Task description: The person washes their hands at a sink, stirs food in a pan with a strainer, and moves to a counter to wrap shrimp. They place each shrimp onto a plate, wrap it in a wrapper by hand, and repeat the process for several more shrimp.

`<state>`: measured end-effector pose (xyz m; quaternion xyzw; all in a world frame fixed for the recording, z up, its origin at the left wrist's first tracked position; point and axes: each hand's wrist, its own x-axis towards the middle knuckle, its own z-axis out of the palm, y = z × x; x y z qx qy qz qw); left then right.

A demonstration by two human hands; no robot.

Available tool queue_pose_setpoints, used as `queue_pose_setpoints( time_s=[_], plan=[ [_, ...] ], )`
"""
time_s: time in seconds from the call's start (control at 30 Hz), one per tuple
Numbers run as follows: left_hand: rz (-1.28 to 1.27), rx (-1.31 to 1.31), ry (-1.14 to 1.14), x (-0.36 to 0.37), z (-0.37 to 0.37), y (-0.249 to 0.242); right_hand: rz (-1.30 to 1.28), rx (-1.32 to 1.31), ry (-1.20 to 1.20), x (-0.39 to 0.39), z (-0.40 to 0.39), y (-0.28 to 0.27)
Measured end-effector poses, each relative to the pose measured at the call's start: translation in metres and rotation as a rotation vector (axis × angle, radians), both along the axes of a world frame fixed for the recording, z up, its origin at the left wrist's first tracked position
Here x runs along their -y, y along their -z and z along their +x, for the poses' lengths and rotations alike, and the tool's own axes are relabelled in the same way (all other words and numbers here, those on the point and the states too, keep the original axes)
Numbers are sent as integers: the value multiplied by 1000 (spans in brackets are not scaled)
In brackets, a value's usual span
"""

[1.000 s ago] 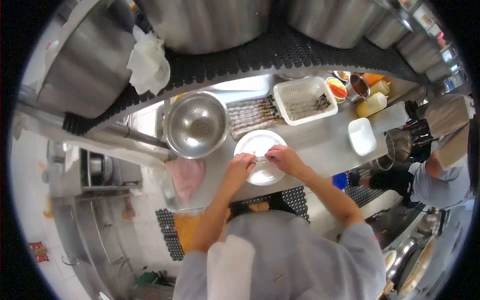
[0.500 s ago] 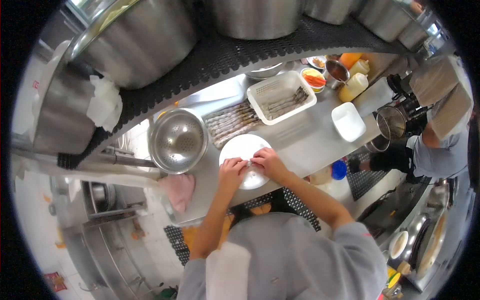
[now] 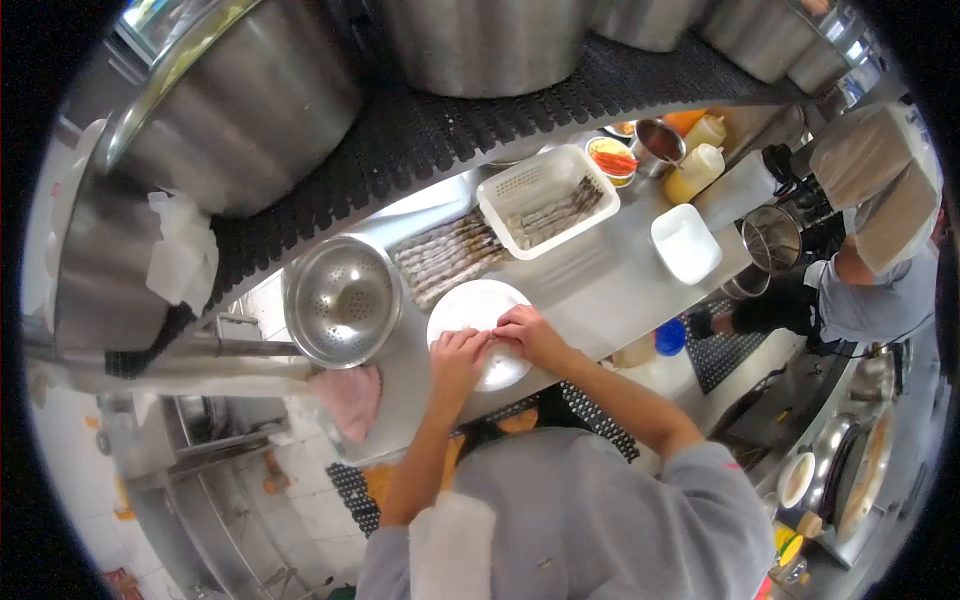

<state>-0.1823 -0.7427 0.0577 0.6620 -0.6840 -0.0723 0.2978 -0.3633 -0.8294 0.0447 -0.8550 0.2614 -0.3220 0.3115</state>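
White plate (image 3: 478, 303) beneath, your left hand (image 3: 459, 360) and right hand (image 3: 528, 336) nearly meet, curled; what your grip holds, I can't tell. Fine handwork seems underway, calling for steadiness next.

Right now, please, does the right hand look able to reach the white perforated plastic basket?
Probably yes: past the round white plate, only bare steel counter seems to separate the right hand from the basket.

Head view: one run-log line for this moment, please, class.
left hand: over white plate | right hand: over plate, beside left hand | between them: unclear | steel colander: left of plate
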Motion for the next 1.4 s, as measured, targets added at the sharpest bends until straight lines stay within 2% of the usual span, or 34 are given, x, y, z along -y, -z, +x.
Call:
queue_pose_setpoints(
  time_s=[0.4, 0.63, 0.8, 1.1, 1.2, 1.27, 1.3, 1.33, 1.4],
  plan=[
    [-71, 51, 2, -3, -1, 7, -8, 9, -46, 4, 2, 2],
    [0, 15, -31, 3, -7, -14, 26, -18, -66, 8, -3, -7],
    [-49, 42, 3, 2, -9, -1, 54, -34, -78, 8, -10, 5],
    [-35, 53, 3, 4, -12, -1, -47, -60, -42, 4, -8, -2],
    [-18, 92, 18, 5, -13, -5, -16, -153, -42, 1, -7, -5],
    [-30, 66, 8, 10, -13, -3, -127, -253, -41, 8, -1, -7],
    [8, 58, 18, 11, -12, -4, -87, -165, -69, 9, -3, -9],
    [53, 54, 24, 11, -12, -14, -44, -290, -77, 10, 0, -9],
    [27, 65, 51, 7, -12, -12, -82, -362, -12, 4, 3, -7]
  ],
)
